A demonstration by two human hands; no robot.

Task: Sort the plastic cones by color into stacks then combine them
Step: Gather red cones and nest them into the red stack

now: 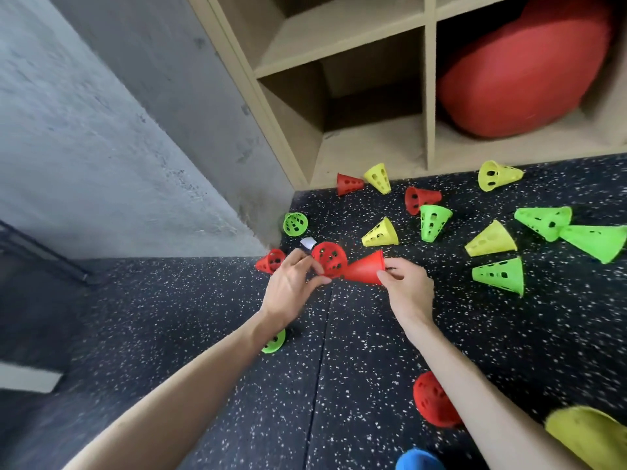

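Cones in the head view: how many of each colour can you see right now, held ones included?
Red cones: 6
Green cones: 6
Yellow cones: 4, plus a blurred yellow thing at bottom right, unsure
Total: 16 sure

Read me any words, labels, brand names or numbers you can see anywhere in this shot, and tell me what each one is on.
None can be read. The plastic cones, the wooden shelf and the red ball show no print. A small white scrap on the floor is too small and blurred to show whether it bears any text.
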